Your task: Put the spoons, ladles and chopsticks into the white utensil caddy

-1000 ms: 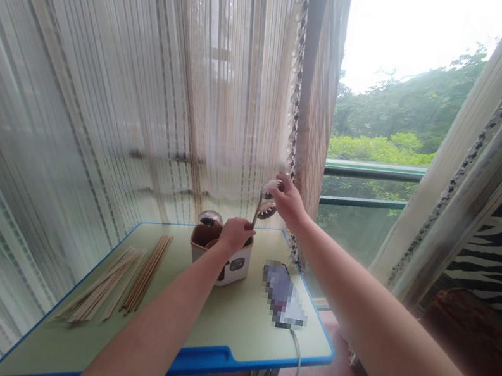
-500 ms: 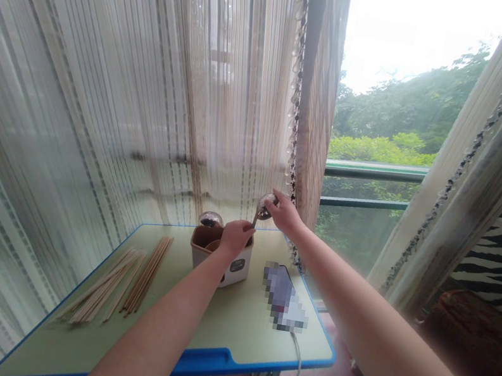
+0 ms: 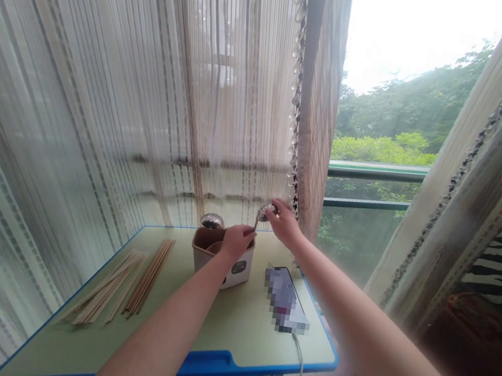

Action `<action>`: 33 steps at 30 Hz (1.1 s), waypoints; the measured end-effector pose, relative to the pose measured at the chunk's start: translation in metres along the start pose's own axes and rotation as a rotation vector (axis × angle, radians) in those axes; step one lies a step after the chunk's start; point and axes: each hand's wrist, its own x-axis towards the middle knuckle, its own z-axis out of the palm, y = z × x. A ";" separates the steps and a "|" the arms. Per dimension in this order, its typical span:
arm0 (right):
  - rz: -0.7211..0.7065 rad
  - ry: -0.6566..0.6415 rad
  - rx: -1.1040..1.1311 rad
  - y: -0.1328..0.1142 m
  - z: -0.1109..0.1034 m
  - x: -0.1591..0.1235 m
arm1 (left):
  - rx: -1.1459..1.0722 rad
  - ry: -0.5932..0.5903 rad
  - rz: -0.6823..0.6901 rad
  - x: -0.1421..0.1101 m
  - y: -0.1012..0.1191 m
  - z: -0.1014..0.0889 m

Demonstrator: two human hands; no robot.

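Note:
A metal ladle [image 3: 265, 213] is held above the right side of a white utensil holder [image 3: 237, 274] with a brown inside. Its round bowl looks speckled; I cannot tell whether there are holes in it. My right hand [image 3: 284, 220] has its fingers closed around the bowl's edge. Just below, my left hand [image 3: 238, 241] pinches the thin handle at the holder's rim. How far the handle reaches into the holder is hidden by that hand. Another shiny round ladle head [image 3: 213, 221] sticks up at the holder's back left.
The holder stands on a pale table [image 3: 79, 349] with a blue edge. To the left lie light wooden chopsticks [image 3: 106, 289] and a bundle of darker chopsticks [image 3: 149, 277]. A phone [image 3: 281, 292] with a cable [image 3: 299, 366] lies on the right. Sheer curtains [image 3: 103, 93] hang behind.
My right hand has come down slightly with the ladle's bowl. My left hand keeps its pinch on the handle. The whole view has shifted a little.

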 end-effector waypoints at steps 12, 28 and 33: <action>-0.062 0.230 -0.069 -0.045 -0.001 -0.019 | 0.113 -0.032 0.057 0.000 0.004 -0.022; -0.020 -0.122 -0.028 -0.054 0.123 -0.044 | -0.273 0.451 -0.396 -0.025 -0.073 -0.101; -0.035 -0.122 -0.063 -0.053 0.121 -0.044 | -0.642 0.384 -0.407 -0.024 -0.079 -0.093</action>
